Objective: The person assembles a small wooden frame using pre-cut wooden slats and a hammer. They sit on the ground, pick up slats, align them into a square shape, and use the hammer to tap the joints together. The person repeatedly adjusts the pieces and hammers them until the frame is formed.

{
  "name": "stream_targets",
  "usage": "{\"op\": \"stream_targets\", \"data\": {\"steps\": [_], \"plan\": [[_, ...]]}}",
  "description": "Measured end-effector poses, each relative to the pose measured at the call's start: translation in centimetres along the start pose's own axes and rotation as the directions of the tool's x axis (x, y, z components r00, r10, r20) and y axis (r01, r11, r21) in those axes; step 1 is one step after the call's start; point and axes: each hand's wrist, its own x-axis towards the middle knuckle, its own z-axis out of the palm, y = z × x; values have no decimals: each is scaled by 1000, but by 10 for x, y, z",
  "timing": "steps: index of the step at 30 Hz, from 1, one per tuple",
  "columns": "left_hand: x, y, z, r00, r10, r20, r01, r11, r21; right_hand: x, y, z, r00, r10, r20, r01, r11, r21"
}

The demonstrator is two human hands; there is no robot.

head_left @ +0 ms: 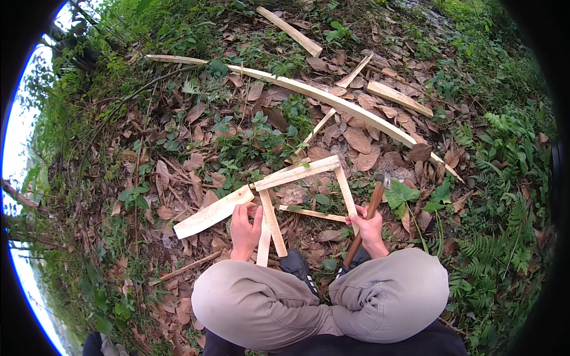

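Right grip (370, 230) wraps hammer (375, 200) and frame leg (345, 191), likely steadying the frame (300, 172); left grip (245, 230) is half-open, seemingly empty.

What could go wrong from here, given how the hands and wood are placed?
The right hand holds the hammer close beside the frame's right slat, so a slip might knock that slat off the top slat. If dropped, the hammer could land on the right shoe below. The left hand is near the left slat; its fingers might be pinched if the frame shifts.
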Motion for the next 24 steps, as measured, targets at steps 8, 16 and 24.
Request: {"op": "stream_targets", "data": {"steps": [8, 16, 24], "plan": [[112, 72, 25, 904, 316, 288, -298, 949, -105, -7, -11, 4, 998, -6, 58, 6, 1000, 5], [138, 57, 2, 750, 427, 506, -478, 878, -33, -22, -24, 4, 994, 23, 106, -27, 999, 39], [158, 103, -43, 682, 329, 653, -227, 944, -239, -4, -51, 3, 983, -181, 43, 185, 973, -141]]}}
